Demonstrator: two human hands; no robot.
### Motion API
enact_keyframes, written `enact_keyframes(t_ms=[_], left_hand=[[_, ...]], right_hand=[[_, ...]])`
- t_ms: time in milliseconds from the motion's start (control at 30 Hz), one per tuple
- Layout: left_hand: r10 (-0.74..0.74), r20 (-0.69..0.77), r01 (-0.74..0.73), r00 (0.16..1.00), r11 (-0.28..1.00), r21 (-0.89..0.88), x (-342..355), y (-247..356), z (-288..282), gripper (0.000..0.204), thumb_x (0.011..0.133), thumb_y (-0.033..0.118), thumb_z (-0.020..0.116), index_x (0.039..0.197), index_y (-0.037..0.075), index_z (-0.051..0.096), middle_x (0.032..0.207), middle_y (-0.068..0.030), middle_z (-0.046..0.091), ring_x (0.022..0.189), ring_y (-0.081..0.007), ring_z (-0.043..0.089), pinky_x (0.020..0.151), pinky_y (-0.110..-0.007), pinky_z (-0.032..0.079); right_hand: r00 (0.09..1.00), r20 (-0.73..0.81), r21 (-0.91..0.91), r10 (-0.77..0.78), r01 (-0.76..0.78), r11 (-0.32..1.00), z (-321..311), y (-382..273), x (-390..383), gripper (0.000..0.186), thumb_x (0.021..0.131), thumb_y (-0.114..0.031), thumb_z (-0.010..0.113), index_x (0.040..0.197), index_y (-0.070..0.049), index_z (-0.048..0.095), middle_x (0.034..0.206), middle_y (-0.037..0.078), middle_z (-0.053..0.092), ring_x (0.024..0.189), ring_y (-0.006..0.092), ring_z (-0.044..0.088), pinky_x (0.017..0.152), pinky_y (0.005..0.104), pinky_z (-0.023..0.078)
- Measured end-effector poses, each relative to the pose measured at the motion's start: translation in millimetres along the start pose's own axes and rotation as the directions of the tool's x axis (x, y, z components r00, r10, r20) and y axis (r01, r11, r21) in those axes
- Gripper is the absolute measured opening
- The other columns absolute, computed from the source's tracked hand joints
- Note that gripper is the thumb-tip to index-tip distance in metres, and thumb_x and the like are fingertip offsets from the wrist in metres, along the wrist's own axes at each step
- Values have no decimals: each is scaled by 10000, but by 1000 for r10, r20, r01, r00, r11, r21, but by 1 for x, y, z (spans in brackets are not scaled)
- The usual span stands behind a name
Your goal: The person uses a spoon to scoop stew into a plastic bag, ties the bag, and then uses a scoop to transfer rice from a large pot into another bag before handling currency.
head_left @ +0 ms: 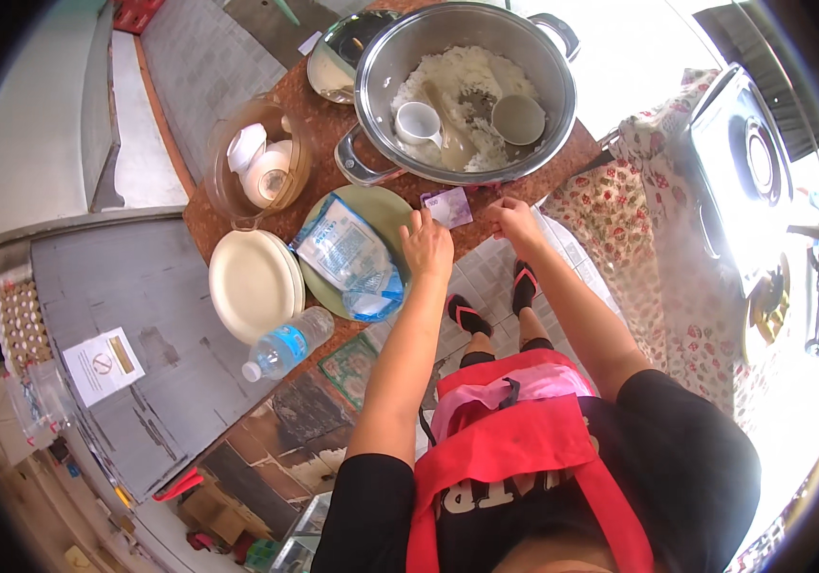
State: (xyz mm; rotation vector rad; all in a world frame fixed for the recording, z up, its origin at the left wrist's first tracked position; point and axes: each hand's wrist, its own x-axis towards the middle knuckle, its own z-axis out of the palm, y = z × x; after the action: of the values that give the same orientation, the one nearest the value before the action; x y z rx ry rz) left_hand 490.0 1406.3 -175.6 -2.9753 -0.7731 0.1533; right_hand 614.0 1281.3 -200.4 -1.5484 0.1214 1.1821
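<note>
A purple banknote [448,207] lies flat on the brown speckled table [335,122], just below the big steel pot. My left hand [427,243] reaches over the right rim of a green plate [388,202], its fingers extended close to the note's left edge. On that plate rests a blue-and-white plastic bag [347,253]. To the right of the note, at the table's edge, is my right hand [512,222], fingers curled together; what they hold, if anything, is hidden. The steel pot [368,105] contains white rice, a white cup [419,123], a second round cup [518,120] and a paddle [447,119].
Left of the plate are stacked cream plates [252,282], a lying water bottle [288,344] and a brown glass bowl [221,181] with white bowls. A lidded dish [333,81] stands beside the pot. A stove [744,162] on a flowered cloth is at the right.
</note>
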Motion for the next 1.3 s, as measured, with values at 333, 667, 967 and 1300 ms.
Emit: enact_keyframes(t_ms=[333, 667, 967, 1300], left_hand=[[-50, -166, -1, 985, 956, -293, -17, -9, 11, 184, 691, 105, 673, 857, 35, 636, 1051, -53, 566, 1009, -268, 487, 839, -417, 400], [-53, -48, 26, 997, 896, -442, -9, 11, 5, 311, 689, 118, 726, 969, 78, 597, 990, -74, 569, 954, -279, 520, 799, -422, 420], [-136, 186, 218, 973, 808, -548, 16, 13, 27, 293, 676, 70, 751, 893, 25, 559, 829, -157, 624, 922, -337, 579, 787, -422, 465], [-16, 329, 146, 944, 916, -373, 24, 19, 19, 217, 823, 75, 548, 1004, -45, 565, 955, -255, 583, 857, -365, 619, 724, -394, 529]], right_hand=[[872, -181, -774, -455, 160, 613, 44, 7, 20, 344, 677, -263, 712, 890, -9, 620, 818, 168, 646, 801, 349, 617, 734, 433, 477], [993, -115, -9, -8, 7, 1000, -34, 4, -4, 176, 710, -170, 595, 802, -21, 575, 751, 57, 573, 674, 157, 536, 573, 286, 452], [999, -25, 49, -22, 23, 999, -60, 26, -22, 87, 793, -107, 545, 828, -28, 553, 818, 96, 537, 703, 193, 541, 629, 352, 448], [965, -161, 641, 209, -58, 766, -49, 64, -48, 83, 807, -104, 595, 796, -36, 549, 685, 38, 469, 567, 157, 432, 589, 360, 419]])
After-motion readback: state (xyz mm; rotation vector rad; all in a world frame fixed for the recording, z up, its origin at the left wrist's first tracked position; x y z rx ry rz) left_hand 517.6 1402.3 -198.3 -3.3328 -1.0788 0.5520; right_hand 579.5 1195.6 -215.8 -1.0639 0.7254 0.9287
